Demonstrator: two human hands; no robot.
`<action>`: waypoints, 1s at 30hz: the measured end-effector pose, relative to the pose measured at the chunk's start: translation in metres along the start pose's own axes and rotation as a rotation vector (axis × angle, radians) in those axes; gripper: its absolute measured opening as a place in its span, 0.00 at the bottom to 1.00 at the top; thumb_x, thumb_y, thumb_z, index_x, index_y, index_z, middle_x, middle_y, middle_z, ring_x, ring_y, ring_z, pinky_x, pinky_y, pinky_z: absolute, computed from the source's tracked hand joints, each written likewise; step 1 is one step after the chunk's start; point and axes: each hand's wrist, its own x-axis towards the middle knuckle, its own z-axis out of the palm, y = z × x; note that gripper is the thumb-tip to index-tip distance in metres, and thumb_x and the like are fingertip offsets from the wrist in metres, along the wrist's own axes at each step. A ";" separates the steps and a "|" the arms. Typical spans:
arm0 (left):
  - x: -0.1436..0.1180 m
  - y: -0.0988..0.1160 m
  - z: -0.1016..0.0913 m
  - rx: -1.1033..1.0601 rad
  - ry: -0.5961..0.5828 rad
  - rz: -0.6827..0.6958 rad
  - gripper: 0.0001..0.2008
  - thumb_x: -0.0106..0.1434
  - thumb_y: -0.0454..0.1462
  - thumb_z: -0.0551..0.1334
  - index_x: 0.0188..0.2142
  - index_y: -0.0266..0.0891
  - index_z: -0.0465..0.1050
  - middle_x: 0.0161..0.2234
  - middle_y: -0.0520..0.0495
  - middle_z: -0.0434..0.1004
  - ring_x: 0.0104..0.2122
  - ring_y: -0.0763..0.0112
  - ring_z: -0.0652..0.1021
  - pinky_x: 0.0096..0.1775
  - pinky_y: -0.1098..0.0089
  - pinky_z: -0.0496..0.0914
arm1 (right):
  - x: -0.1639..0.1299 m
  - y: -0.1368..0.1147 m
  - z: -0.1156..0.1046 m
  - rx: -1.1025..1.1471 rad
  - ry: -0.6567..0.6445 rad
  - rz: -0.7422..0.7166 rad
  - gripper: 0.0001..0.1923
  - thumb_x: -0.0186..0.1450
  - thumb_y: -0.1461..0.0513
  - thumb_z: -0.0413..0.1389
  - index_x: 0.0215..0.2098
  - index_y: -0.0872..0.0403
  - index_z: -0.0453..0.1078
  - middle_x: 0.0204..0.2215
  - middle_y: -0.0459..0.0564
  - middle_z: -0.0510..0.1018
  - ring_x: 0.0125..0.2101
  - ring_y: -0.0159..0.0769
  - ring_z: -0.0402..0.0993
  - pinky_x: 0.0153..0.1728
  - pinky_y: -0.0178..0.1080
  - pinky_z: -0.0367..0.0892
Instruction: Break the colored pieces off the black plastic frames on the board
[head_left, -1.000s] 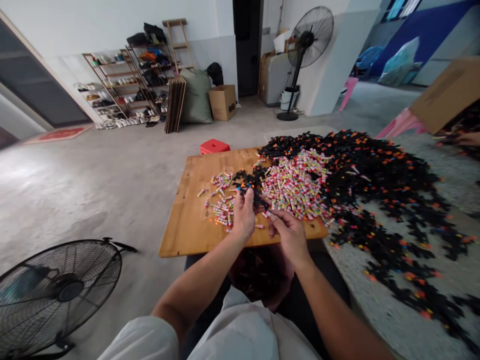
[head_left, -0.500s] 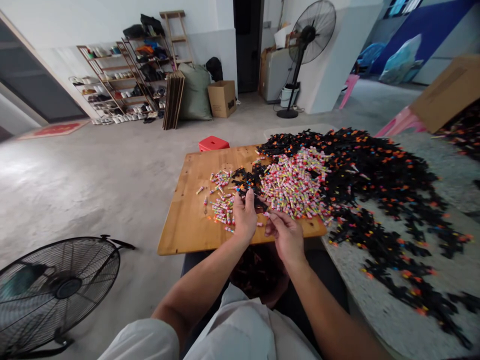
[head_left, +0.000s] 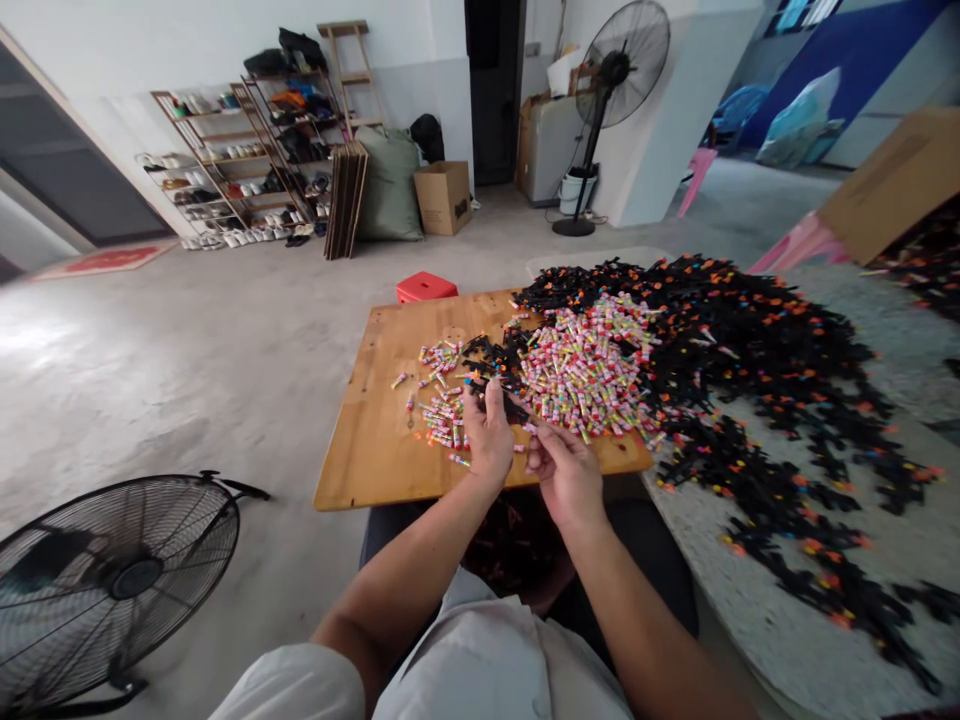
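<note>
Both hands work close together over the near edge of a wooden board [head_left: 375, 450]. On the left, the left hand [head_left: 487, 435] has its fingers curled round a black strip [head_left: 510, 400]; the strip's long axis runs from the hand's fingertips away to the right and slightly far, toward the coloured pile, though its exact shape is too small to tell. Just beside it the right hand [head_left: 566, 470] is partly closed, thumb and forefinger pinched at something small and pale [head_left: 534, 430]; what that is cannot be told. Below the hands, between the forearms, a dark container [head_left: 517, 540] sits in the person's lap with small dark bits inside. On the board, left of the left hand, a loose scatter of small coloured tubes [head_left: 439, 410] lies pointing in all directions. Right of the hands sits a thick pile of the same coloured tubes [head_left: 589, 370]. Around and beyond that pile, a wide heap of black strips with orange tips [head_left: 750, 340] spreads to the right over a speckled surface [head_left: 750, 600]. Near left on the floor stands a low fan [head_left: 112, 580]. Just past the board's far edge is a red stool [head_left: 426, 288]. Farther off stand a cardboard box [head_left: 445, 198], a tall fan [head_left: 619, 70] and shoe racks [head_left: 232, 170].
</note>
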 end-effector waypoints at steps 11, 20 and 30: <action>-0.008 -0.026 -0.012 -0.079 -0.086 -0.115 0.20 0.66 0.55 0.65 0.39 0.42 0.68 0.31 0.51 0.75 0.30 0.69 0.78 0.36 0.68 0.75 | 0.003 0.010 -0.012 -0.083 0.091 -0.070 0.17 0.60 0.51 0.68 0.41 0.54 0.78 0.24 0.44 0.78 0.20 0.30 0.71 0.23 0.34 0.70; 0.088 -0.045 -0.066 0.505 -0.154 0.063 0.12 0.67 0.45 0.64 0.40 0.38 0.76 0.36 0.43 0.79 0.36 0.62 0.78 0.42 0.64 0.73 | 0.014 -0.002 -0.098 -0.929 -0.594 0.231 0.13 0.68 0.53 0.59 0.36 0.52 0.80 0.23 0.45 0.80 0.20 0.33 0.71 0.22 0.33 0.62; 0.140 -0.074 0.009 1.176 -1.026 0.327 0.15 0.63 0.37 0.66 0.50 0.40 0.79 0.54 0.36 0.75 0.57 0.51 0.70 0.61 0.56 0.61 | 0.072 0.017 -0.064 -1.746 -0.269 -0.147 0.13 0.70 0.65 0.53 0.48 0.53 0.77 0.49 0.59 0.83 0.45 0.46 0.80 0.42 0.41 0.65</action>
